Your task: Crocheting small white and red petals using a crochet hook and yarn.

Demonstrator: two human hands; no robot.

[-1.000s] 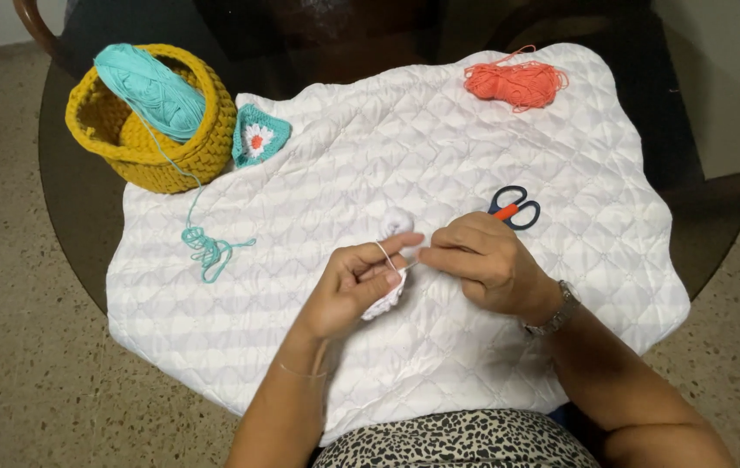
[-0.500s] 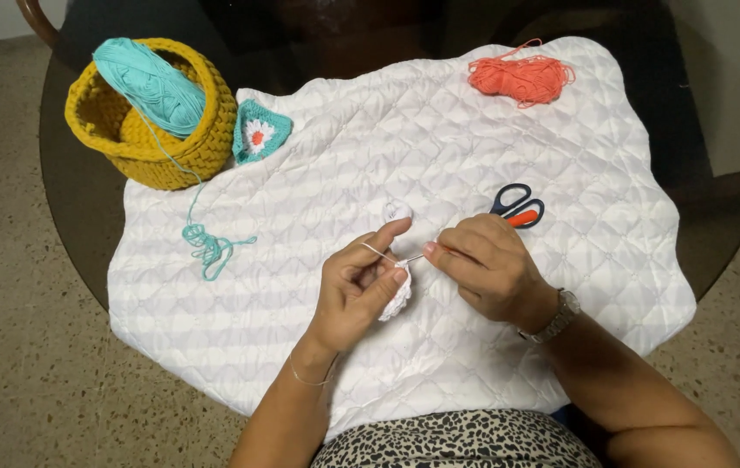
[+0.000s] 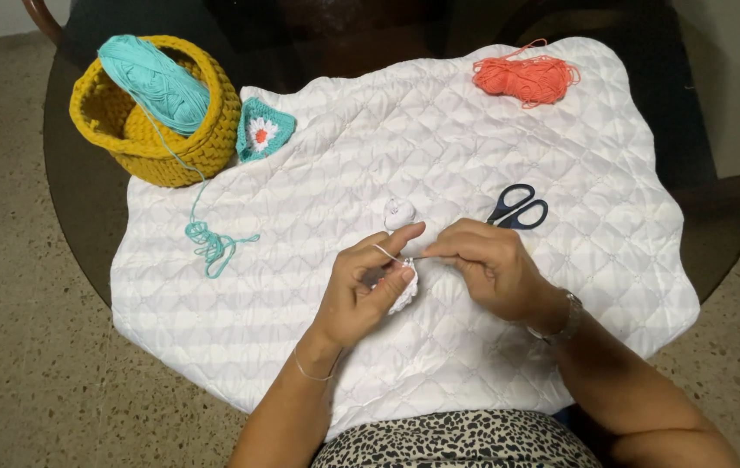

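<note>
The left hand [image 3: 361,290] pinches a small white crochet piece [image 3: 404,293] between thumb and fingers, with a strand of white yarn [image 3: 387,254] looped over the raised forefinger; the right hand [image 3: 487,269] is closed in a pinch on a thin hook or needle, too slim to make out clearly, its tip pointing at 9 o'clock toward the piece. The piece sits near the middle of the white quilted cloth [image 3: 560,217]. To work this stitch well, I judge the strand should stay lightly taut over the forefinger while the tool tip enters close to the pinched edge. At 1 o'clock of the right hand lie black scissors [image 3: 519,208]. At 10 o'clock of the hands a yellow crocheted basket [image 3: 162,147] holds a teal yarn skein [image 3: 155,84] leaning over yellow yarn; its tail trails onto the cloth
</note>
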